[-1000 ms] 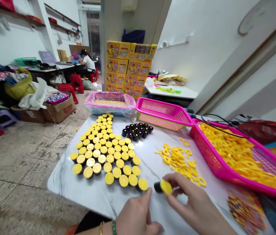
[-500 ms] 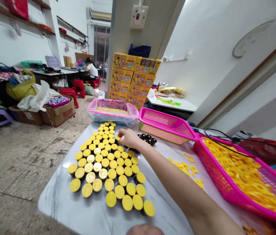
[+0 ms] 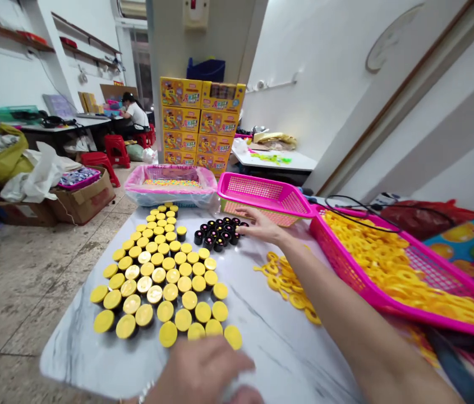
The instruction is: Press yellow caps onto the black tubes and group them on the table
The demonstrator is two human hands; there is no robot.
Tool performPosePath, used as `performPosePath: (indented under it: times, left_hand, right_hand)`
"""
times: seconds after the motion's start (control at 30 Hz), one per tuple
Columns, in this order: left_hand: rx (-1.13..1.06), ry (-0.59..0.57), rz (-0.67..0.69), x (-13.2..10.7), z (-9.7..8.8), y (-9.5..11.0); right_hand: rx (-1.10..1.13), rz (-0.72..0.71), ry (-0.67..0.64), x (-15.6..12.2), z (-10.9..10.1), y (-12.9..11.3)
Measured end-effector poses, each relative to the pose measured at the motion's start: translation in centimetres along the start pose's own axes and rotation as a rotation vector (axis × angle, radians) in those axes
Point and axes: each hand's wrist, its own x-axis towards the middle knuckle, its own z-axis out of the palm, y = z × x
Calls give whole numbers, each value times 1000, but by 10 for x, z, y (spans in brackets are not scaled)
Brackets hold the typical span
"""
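Observation:
Over the right edge of a cluster of small black cups (image 3: 219, 233) with pink and yellow dots inside is my right hand (image 3: 259, 225), its fingers apart and nothing visible in them. My left hand (image 3: 205, 365), slightly blurred, hovers at the near edge of the yellow-topped black cups (image 3: 159, 275). Its thumb and fingers are apart, with no object visible between them. One yellow-topped cup (image 3: 181, 233) stands a little off the packed rows, towards the black cups. Beneath my right forearm lies a pile of yellow ring-shaped pieces (image 3: 289, 280).
A pink basket (image 3: 388, 292) of yellow pieces stands on the right. Behind the cups are another pink basket (image 3: 262, 191) and a plastic-lined basket (image 3: 169, 191) with colourful beads. Yellow boxes (image 3: 198, 123) are stacked beyond the marbled table (image 3: 72, 348). A person (image 3: 136, 115) sits far back.
My right hand has left a yellow-topped cup at the rows' far right side and moved over to the black cups. My left hand has come further into view. The view has turned right.

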Motion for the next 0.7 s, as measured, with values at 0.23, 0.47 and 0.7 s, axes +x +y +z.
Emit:
performPosePath:
  times: [0.23, 0.47, 0.7]
  left_hand:
    - [791, 220, -109, 124, -91, -6]
    - [938, 53, -293, 202, -79, -60]
    - [956, 19, -319, 205, -68, -71]
  right_hand:
    - [-294, -186, -161, 13, 7, 18]
    - [-458, -252, -271, 26, 11, 2]
    - [-562, -245, -234, 18, 24, -4]
